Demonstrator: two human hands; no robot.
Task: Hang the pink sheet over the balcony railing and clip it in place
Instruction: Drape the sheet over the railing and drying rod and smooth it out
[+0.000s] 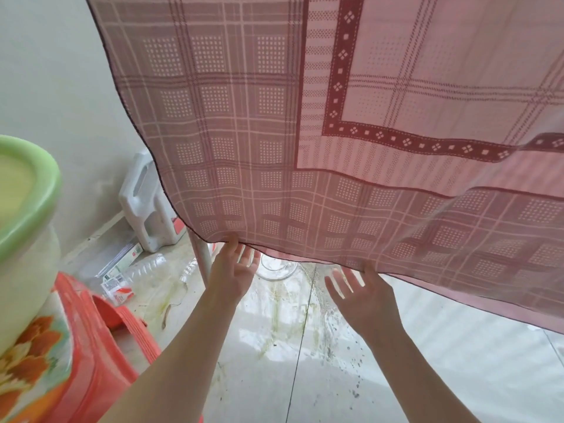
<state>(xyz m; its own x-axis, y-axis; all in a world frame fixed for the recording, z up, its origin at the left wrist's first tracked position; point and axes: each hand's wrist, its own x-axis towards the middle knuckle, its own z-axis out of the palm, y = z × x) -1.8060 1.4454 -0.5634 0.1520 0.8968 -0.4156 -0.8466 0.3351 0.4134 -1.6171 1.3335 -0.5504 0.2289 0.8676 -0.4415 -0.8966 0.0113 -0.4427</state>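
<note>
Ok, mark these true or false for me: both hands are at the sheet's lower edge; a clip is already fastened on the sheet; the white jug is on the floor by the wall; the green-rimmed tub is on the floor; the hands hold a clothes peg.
1. Both hands, left hand and right hand, reach the lower hem of the pink checked cotton sheet: true.
2. A clip is fastened on the sheet: false, none is visible.
3. The white plastic jug stands on the floor by the wall: true.
4. The green-rimmed pale tub sits on the floor: false, it rests on the red plastic stool.
5. A hand holds a peg: false, both show open fingers.
</note>
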